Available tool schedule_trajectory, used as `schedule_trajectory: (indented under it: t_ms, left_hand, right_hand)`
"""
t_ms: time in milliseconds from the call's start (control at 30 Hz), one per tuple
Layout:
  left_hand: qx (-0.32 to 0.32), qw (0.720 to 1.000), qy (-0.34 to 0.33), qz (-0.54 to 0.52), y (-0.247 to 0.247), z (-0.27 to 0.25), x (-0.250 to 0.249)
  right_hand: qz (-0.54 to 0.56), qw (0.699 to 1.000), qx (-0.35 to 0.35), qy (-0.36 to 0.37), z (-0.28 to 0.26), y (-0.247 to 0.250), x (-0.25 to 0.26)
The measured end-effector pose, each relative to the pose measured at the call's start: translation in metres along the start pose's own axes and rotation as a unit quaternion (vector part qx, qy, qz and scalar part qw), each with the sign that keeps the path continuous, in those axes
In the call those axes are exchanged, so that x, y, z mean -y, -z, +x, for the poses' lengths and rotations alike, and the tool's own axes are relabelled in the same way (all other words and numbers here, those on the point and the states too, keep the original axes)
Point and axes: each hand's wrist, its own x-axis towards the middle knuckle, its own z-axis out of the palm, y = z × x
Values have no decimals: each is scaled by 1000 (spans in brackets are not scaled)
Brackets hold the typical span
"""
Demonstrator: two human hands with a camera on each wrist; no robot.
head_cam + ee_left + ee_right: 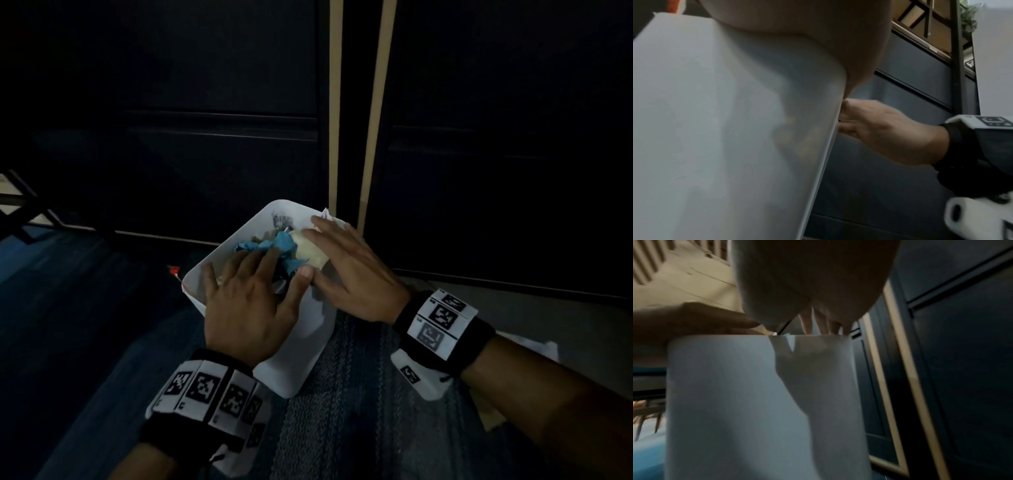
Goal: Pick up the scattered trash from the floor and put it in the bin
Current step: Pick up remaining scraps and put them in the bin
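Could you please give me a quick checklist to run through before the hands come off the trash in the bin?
1. White bin upright on the rug: ok.
2. Left hand flat on the trash: ok.
3. Right hand pressing the cream paper: ok.
4. Blue paper below the rim: not ok, it sits heaped at the top.
5. Floor cleared: not ok, a small red piece lies beside the bin.
6. Room left inside the bin: cannot tell.
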Motion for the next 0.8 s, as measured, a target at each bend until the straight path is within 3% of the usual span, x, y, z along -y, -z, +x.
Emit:
schedule_trajectory:
  t_ms: [100,233,367,467,600,700,800]
  left_hand:
    - [-33,999,-11,-20,5,-1,-3]
    - [-72,997,-33,-25,10,-3,-11]
    - [-131,984,-121,-27,5,-4,-41]
    - [-141,967,-188,-96,-7,-6,-85]
    - [-47,964,-209,-155,-49,-8,-140]
    - [109,955,-240,-135,-99,-14,-168]
    - [272,926,-252,-77,-146,-25,-189]
  right_hand:
    - [102,993,-62,-12,-14,8,-5]
    - [109,989,-90,-52,-37,20,-26]
    - [83,987,-83,-107,-73,22,-62]
    - [57,984,-78,-147,-109,19,-94]
    - [14,979,-16,-202,-163,20,-145]
    - [-23,964,27,-263,-200,32,-174]
    - [-60,937,62,-338,-236,42,-204]
